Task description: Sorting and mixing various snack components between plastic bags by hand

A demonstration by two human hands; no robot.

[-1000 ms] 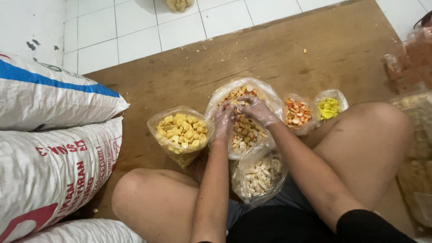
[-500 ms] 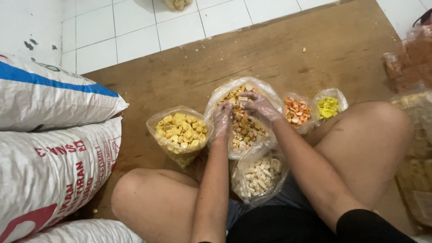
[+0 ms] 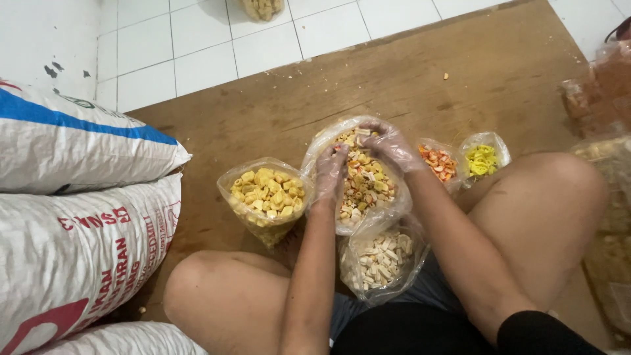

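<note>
The mixed bag (image 3: 360, 190), a clear plastic bag of assorted yellow, orange and pale cracker pieces, stands open on the board (image 3: 263, 118) between the person's knees. Both hands wear thin clear gloves and are at its mouth. The left hand (image 3: 330, 172) is half curled on the near-left rim, fingers dipping among the pieces. The right hand (image 3: 391, 144) curls over the far-right rim, gripping the plastic edge. Just left of it sits a bag of yellow pieces (image 3: 266, 197); close in front of the person, touching it, a bag of white pieces (image 3: 381, 260). To the right are an orange-and-white bag (image 3: 439, 161) and a small yellow bag (image 3: 483, 158). Woven sacks (image 3: 79, 197) are stacked at far left, on the white tiled floor (image 3: 197, 39).
</note>
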